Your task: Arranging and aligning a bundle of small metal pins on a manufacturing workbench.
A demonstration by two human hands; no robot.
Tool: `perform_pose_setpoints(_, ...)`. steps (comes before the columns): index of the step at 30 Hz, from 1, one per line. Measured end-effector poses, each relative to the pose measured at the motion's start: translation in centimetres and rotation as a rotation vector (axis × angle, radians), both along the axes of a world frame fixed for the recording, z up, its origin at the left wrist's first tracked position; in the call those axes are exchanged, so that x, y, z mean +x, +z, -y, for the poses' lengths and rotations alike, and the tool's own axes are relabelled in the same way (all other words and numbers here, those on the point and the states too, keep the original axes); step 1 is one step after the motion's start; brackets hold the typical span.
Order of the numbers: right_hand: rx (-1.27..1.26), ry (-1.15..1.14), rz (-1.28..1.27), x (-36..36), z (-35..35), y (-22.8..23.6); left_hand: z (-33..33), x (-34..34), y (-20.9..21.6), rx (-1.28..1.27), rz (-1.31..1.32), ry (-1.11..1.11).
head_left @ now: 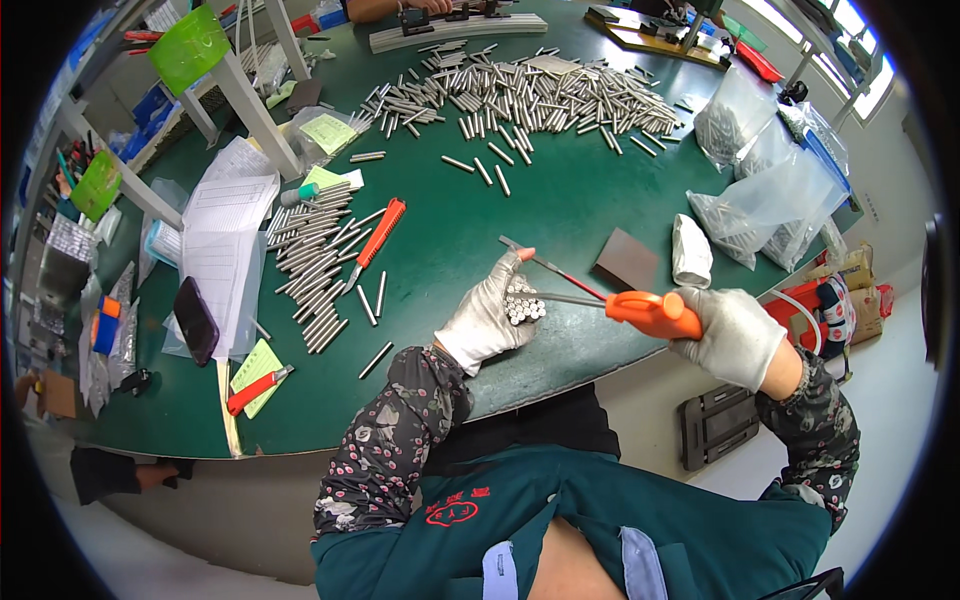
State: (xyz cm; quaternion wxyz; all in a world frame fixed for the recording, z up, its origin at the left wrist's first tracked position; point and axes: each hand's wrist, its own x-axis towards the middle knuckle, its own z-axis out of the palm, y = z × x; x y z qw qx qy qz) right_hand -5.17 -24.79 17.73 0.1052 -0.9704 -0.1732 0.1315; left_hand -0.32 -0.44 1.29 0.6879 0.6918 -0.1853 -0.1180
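The gloved left hand [487, 318] has its fingers curled tight round a bundle of metal rods [522, 300], ends facing up, above the green surface [440, 250]. The right hand [735, 335] grips an orange-handled tool [650, 312], its tip at the bundle's 3 o'clock. The step looks like working the rod ends; steady aim is needed. Two more orange tools lie at 9 o'clock

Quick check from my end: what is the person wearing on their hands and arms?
Both the left hand and the right hand wear off-white knit gloves; one left fingertip pokes out bare. Both forearms are covered by dark sleeves with a small pink-and-white floral print.
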Motion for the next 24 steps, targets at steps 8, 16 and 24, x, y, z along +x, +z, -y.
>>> perform_pose_setpoints(8,-0.01,0.025,-0.062,-0.4,0.1,0.3,-0.1,0.2,-0.4,0.012,0.018,-0.034)
perform_pose_setpoints(16,0.0,0.01,0.018,-0.2,0.2,-0.2,0.0,0.3,-0.7,-0.038,0.028,-0.022)
perform_pose_setpoints(24,0.003,-0.04,-0.008,-1.0,1.8,0.0,-0.2,0.4,-0.6,0.044,0.099,-0.006)
